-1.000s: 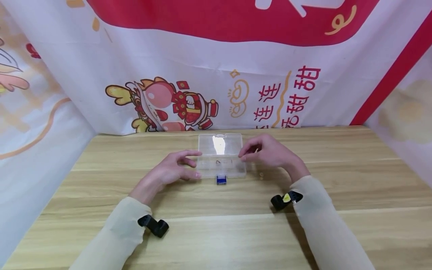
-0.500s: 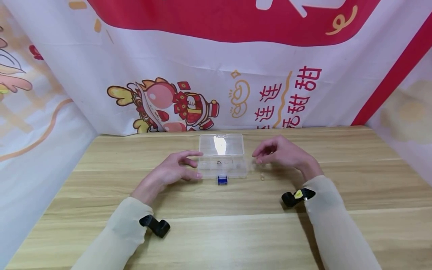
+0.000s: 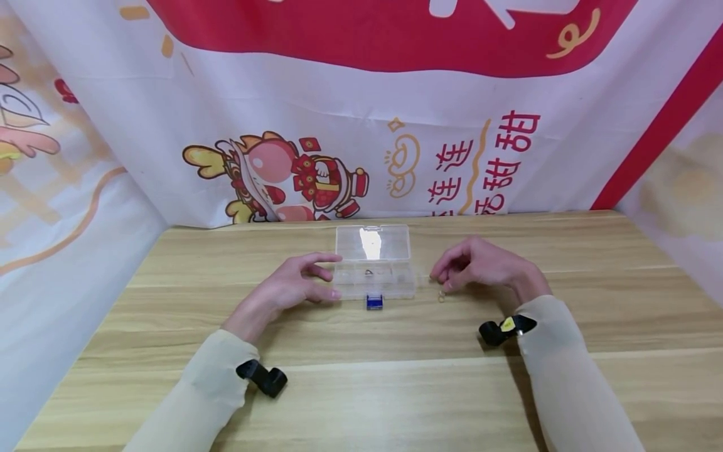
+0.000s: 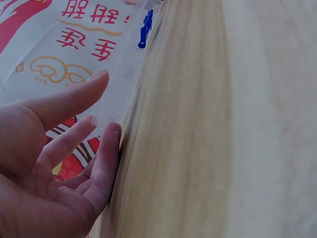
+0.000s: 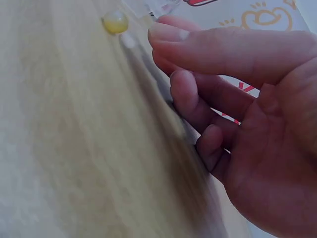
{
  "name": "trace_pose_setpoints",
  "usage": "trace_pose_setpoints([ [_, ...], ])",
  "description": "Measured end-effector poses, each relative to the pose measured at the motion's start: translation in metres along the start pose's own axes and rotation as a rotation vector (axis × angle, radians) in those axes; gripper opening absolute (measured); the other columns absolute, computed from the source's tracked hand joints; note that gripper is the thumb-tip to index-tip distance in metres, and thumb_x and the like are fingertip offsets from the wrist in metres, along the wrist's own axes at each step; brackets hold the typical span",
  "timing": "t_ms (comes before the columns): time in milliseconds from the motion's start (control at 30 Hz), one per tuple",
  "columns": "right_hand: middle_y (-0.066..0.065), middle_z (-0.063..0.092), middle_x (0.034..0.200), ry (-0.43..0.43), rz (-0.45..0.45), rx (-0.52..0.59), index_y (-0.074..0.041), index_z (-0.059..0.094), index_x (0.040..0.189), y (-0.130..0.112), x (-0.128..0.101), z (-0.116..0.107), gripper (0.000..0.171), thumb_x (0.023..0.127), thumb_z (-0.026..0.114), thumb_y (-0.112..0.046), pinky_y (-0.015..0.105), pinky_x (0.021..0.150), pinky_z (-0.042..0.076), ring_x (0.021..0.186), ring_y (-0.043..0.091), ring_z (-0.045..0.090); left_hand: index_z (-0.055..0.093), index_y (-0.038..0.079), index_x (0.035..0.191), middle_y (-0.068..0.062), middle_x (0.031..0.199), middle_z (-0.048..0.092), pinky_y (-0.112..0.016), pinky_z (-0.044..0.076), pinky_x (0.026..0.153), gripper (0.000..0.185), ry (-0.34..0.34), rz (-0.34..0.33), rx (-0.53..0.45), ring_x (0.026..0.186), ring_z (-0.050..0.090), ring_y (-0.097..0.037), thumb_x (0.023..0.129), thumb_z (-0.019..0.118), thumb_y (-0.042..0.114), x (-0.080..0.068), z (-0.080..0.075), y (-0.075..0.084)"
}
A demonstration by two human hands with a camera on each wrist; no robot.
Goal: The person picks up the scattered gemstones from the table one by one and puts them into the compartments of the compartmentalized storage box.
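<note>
A clear plastic compartment box lies on the table with its lid raised flat behind it and a blue latch at its front. Inside sits a tiny brownish piece. At the box's left end is my left hand, thumb and fingers apart, fingertips right at the edge. To the right of the box, my right hand hovers low with loosely bent fingers; nothing shows between thumb and forefinger. A small round yellowish translucent bead lies on the wood just beyond those fingertips.
The wood-grain table runs back to a printed white and red cloth hanging behind the box. More cloth hangs at both sides. Black wrist cameras sit on the pale sleeves.
My right hand has drawn away from the box's right end and moved right and down toward the bead. My left hand stays at the box's left edge.
</note>
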State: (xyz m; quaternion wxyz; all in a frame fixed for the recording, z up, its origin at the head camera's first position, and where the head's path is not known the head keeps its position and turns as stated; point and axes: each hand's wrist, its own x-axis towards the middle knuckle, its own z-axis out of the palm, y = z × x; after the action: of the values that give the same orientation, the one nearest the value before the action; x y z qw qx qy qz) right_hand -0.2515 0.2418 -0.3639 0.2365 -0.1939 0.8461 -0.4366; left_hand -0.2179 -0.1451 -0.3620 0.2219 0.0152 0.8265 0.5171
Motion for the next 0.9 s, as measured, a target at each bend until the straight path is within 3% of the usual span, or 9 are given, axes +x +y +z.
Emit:
trace_pose_setpoints([
  [467,0.008,0.072,0.099,-0.072,0.017,-0.082,-0.015,0.084,0.105,-0.0059,0.0027,0.0045,0.021,0.085,0.086,-0.007,0.026,0.08,0.052,0.091,0.023,0.058,0.06,0.033,0.15,-0.013,0.137,0.06,-0.032,0.061,0.091,0.07,0.0,-0.006,-0.005,0.112,0.065,-0.027,0.087,0.088,0.016,0.0011,-0.0007,-0.001],
  [900,0.008,0.075,0.093,-0.071,-0.011,-0.109,-0.011,0.083,0.099,-0.0077,0.0038,0.0042,0.012,0.088,0.084,-0.007,0.025,0.076,0.051,0.084,0.02,0.059,0.06,0.032,0.15,-0.012,0.136,0.061,-0.032,0.061,0.09,0.071,-0.002,-0.002,-0.006,0.113,0.064,-0.027,0.087,0.089,0.016,0.0008,-0.001,-0.0014],
])
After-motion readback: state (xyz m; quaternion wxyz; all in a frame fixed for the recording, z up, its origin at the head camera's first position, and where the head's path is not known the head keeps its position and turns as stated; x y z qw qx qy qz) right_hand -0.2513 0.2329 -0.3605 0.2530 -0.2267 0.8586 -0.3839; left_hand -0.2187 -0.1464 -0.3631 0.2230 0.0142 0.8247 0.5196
